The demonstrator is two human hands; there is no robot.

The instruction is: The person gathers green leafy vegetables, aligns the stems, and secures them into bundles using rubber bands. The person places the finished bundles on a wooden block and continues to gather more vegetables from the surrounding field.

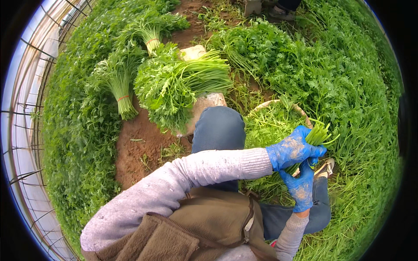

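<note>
My left hand (291,147), in a soil-smeared blue glove, is closed around a small bunch of green stems (317,134). The cut ends stick out past its fingers to the upper right. Just below it, my right hand (299,191), also gloved in blue, reaches up with thumb and fingers at the underside of the same bunch. Whether those fingertips pinch any stems is partly hidden by the left hand. Under both hands stands a round basket (302,113), its pale rim showing, with loose leafy greens (269,127) inside.
A larger pile of cut greens (183,75) lies on a pale board (209,102) beyond my knee. Two banded bundles, a nearer one (122,94) and a farther one (152,37), rest left of it. Dense crop (326,78) grows rightward. Another person's shoe (281,13) shows at the top.
</note>
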